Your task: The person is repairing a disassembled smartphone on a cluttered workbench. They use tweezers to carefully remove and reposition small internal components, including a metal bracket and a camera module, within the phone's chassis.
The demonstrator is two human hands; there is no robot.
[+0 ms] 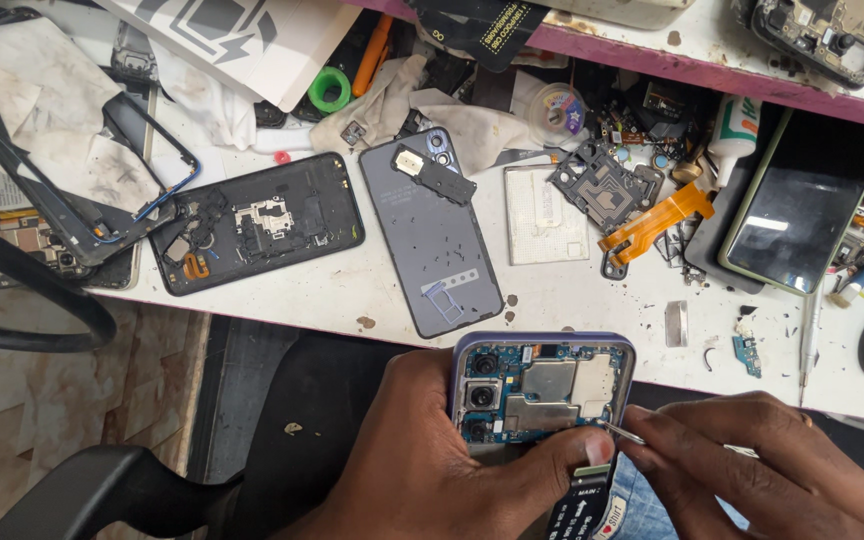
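The white worktop point(572, 300) spans the frame, its front edge running from the left side down toward the right. Near the right end lies a dark-screened phone point(797, 205) in a green frame. Toward the middle, reaching the front edge, lies a grey back cover point(432, 240), outer face down, with small screws scattered on it. To its left lies a black rear housing point(262, 222).

Below the front edge, clear of the worktop, an opened purple phone point(542, 385) is held with its circuit board and camera modules exposed. The left hand point(432, 470) is closed around it from below, thumb pressed across its lower part. The right hand point(782, 470) is pinched shut on thin metal tweezers point(620, 432), the tip touching the board beside the left thumb. A small orange flex cable point(652, 225) lies right of centre.
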